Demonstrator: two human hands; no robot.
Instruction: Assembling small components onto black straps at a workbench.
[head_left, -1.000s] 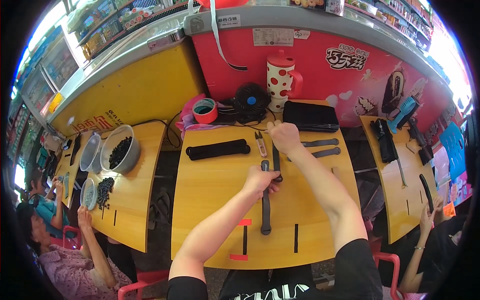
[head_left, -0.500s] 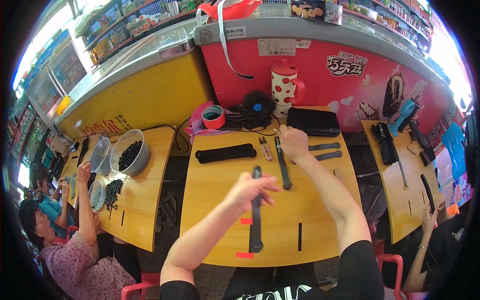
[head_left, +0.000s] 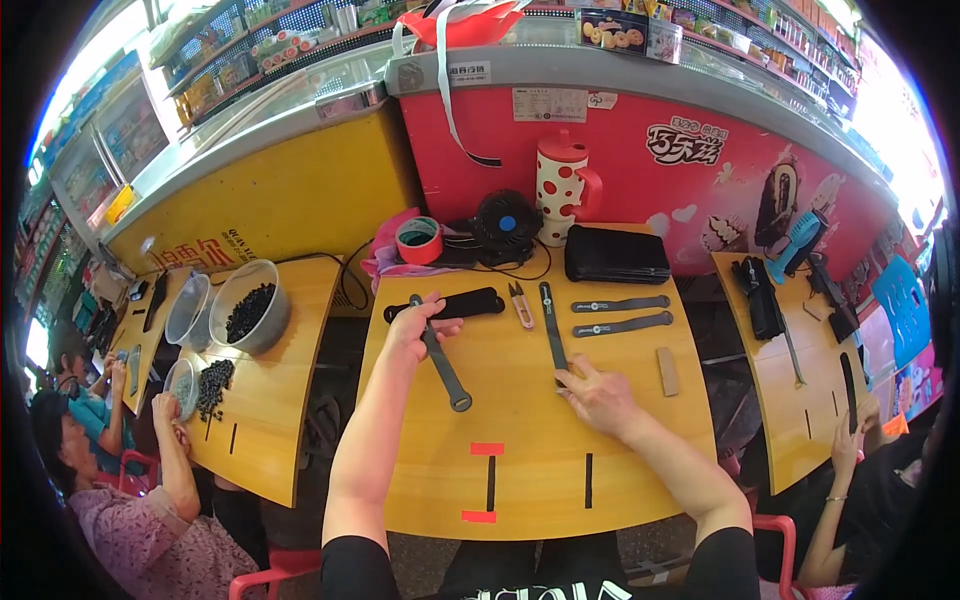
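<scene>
My left hand [head_left: 422, 325] is closed on the upper part of a dark grey strap [head_left: 446, 376], whose rounded lower end hangs over the table. Just behind that hand lies a folded black fabric bundle [head_left: 478, 303]. My right hand [head_left: 600, 400] has its thumb and fingers closed on the near end of a second grey strap [head_left: 552, 325], which lies lengthwise on the tabletop. Two more grey straps, an upper one [head_left: 620, 304] and a lower one [head_left: 625, 325], lie crosswise to the right. Thread snips [head_left: 522, 306] sit left of the second strap.
Red tape marks [head_left: 487, 449] and a black line [head_left: 589, 480] are on the near tabletop. A tan block [head_left: 667, 371] lies right. Behind stand a black pouch [head_left: 617, 254], dotted mug [head_left: 560, 190], fan [head_left: 507, 222] and tape roll [head_left: 418, 241]. People work at both side tables.
My left hand has moved left and away from the red tape marks, carrying its strap. My right hand has come nearer, from the second strap's far end to its near end.
</scene>
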